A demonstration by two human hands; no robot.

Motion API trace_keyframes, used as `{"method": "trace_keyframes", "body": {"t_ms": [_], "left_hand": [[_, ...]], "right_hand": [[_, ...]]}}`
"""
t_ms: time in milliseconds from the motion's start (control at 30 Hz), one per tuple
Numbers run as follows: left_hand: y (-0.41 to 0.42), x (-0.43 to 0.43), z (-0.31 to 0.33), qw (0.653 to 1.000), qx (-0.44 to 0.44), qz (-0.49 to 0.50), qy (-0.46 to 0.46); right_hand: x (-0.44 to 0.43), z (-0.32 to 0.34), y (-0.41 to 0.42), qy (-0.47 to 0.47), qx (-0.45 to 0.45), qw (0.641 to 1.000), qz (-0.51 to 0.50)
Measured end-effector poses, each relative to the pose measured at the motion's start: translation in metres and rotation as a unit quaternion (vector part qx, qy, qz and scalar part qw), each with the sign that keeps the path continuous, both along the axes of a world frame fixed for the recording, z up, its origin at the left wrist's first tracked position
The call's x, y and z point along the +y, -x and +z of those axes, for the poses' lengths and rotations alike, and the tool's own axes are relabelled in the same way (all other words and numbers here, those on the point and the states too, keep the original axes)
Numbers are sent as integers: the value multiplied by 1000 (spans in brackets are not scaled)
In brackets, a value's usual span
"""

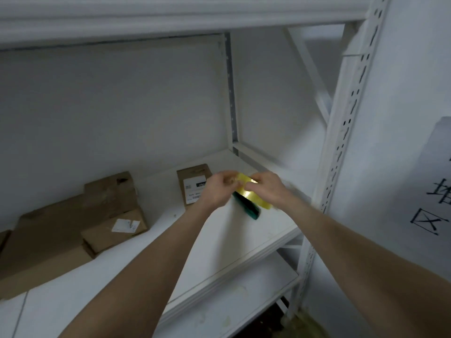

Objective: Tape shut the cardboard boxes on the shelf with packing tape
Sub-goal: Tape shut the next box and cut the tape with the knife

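Observation:
A yellow roll of packing tape on a dark green dispenser is held above the white shelf. My right hand grips the roll from the right. My left hand pinches at the roll's near end, where the tape edge seems to be; blur hides the detail. A small upright cardboard box with a white label stands just behind my left hand. Further left lie a labelled box, a box behind it and a long flat box.
White shelf uprights with slotted holes rise on the right, next to a wall with a printed sign. A lower shelf shows beneath. The upper shelf hangs overhead.

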State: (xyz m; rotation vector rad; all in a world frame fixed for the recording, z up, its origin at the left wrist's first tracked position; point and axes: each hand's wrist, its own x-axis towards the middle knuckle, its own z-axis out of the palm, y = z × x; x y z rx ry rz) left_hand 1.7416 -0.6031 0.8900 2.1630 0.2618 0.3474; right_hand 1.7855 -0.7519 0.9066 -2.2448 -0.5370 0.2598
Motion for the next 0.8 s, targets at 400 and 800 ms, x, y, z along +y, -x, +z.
{"method": "trace_keyframes", "body": {"t_ms": [400, 800], "left_hand": [[66, 64, -10, 977, 29, 180, 109], [102, 93, -4, 971, 4, 192, 140]], "right_hand": [[48, 2, 27, -33, 154, 980, 119], [69, 1, 42, 48, 22, 985, 162]]}}
